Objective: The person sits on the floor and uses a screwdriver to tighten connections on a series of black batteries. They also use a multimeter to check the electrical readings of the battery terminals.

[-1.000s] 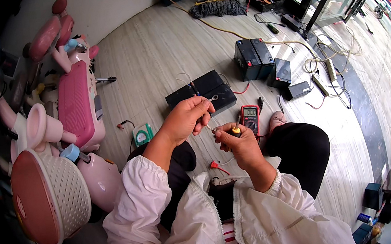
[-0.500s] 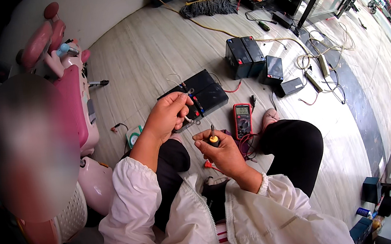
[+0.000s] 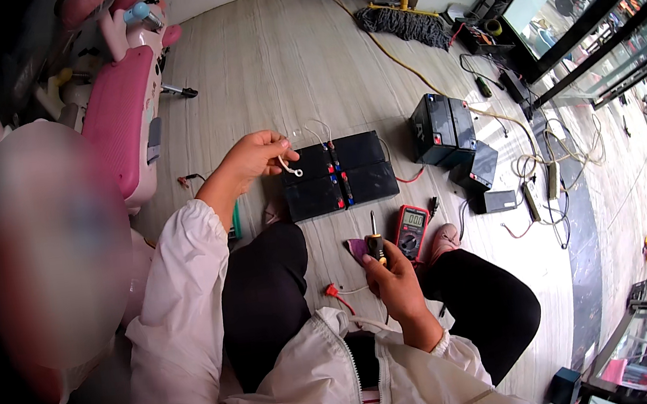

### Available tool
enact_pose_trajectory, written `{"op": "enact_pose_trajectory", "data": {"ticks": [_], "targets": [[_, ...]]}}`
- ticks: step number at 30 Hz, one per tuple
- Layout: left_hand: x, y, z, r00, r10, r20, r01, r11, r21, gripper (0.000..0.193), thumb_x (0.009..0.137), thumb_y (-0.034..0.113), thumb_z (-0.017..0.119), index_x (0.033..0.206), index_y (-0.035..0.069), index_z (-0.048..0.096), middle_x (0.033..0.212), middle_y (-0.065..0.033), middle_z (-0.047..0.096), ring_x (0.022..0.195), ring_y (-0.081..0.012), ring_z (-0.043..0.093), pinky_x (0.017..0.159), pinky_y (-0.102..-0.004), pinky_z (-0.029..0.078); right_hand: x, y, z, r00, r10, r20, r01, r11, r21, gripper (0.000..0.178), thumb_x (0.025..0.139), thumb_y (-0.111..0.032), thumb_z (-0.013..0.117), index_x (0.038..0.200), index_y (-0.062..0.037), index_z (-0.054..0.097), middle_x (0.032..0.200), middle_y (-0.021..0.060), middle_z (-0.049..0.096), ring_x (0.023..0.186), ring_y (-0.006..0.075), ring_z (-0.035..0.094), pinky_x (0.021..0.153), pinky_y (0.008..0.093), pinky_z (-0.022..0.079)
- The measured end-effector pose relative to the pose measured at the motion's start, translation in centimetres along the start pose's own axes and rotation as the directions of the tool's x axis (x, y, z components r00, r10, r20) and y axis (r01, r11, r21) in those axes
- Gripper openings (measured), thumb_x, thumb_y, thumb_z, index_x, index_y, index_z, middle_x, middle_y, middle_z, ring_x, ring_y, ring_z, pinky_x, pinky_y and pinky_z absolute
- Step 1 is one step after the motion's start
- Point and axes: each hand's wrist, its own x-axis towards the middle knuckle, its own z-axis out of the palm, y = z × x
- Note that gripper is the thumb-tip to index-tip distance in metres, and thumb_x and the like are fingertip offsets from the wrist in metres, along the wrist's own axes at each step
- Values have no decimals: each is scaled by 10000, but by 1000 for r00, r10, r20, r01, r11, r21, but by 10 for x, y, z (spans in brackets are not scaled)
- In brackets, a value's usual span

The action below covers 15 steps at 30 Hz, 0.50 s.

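My left hand (image 3: pixel 258 155) is closed in a pinch on a short white wire (image 3: pixel 285 164), whose ring terminal hangs over the near left of a block of black batteries (image 3: pixel 313 197). The batteries lie close together on the floor, with red and blue terminals along the middle seam and thin loose wires at the far side. Nearer to me, my right hand (image 3: pixel 399 287) is wrapped round the black and yellow handle of a screwdriver (image 3: pixel 376 245), its shaft pointing away from me. Just right of the screwdriver lies a red multimeter (image 3: pixel 412 229), its display lit.
A red plug (image 3: pixel 332 289) with a lead lies between my legs. More black batteries (image 3: pixel 434 137) stand at the right, beside tangled cables and a power strip (image 3: pixel 553 180). A pink ride-on scooter (image 3: pixel 122 129) is at the left, a mop (image 3: pixel 405 21) at the far wall.
My hands have moved apart: the left outward with the wire, the right nearer to me with the screwdriver. The batteries' seam and terminals now show more fully. The whole view has shifted.
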Motion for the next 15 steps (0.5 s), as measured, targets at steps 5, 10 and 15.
{"op": "enact_pose_trajectory", "data": {"ticks": [5, 10, 15], "targets": [[95, -108, 18, 973, -225, 53, 231, 945, -232, 172, 1009, 253, 608, 1067, 99, 655, 924, -29, 694, 824, -122, 666, 731, -275, 539, 67, 14, -25, 969, -61, -241, 25, 988, -150, 291, 1009, -153, 593, 1242, -16, 484, 883, -5, 514, 703, 50, 448, 597, 213, 386], [130, -189, 20, 948, -319, -7, 303, 907, -293, 171, 991, 247, 631, 1037, 83, 655, 898, -30, 710, 773, -119, 679, 693, -275, 549, 143, 8, -25, 974, -150, -171, 42, 858, -512, 218, 981, -165, 637, 1100, 13, 596, 885, 53, 607, 756, 104, 543, 700, 260, 472], [160, -217, 41, 961, -276, -8, 256, 901, -351, 184, 972, 243, 647, 1044, 73, 637, 894, -38, 724, 785, -115, 687, 676, -256, 522, 245, 5, -34, 946, -323, 25, 225, 598, -770, 226, 993, -188, 621, 1116, -1, 585, 889, 155, 656, 781, 203, 631, 733, 311, 506]]}}
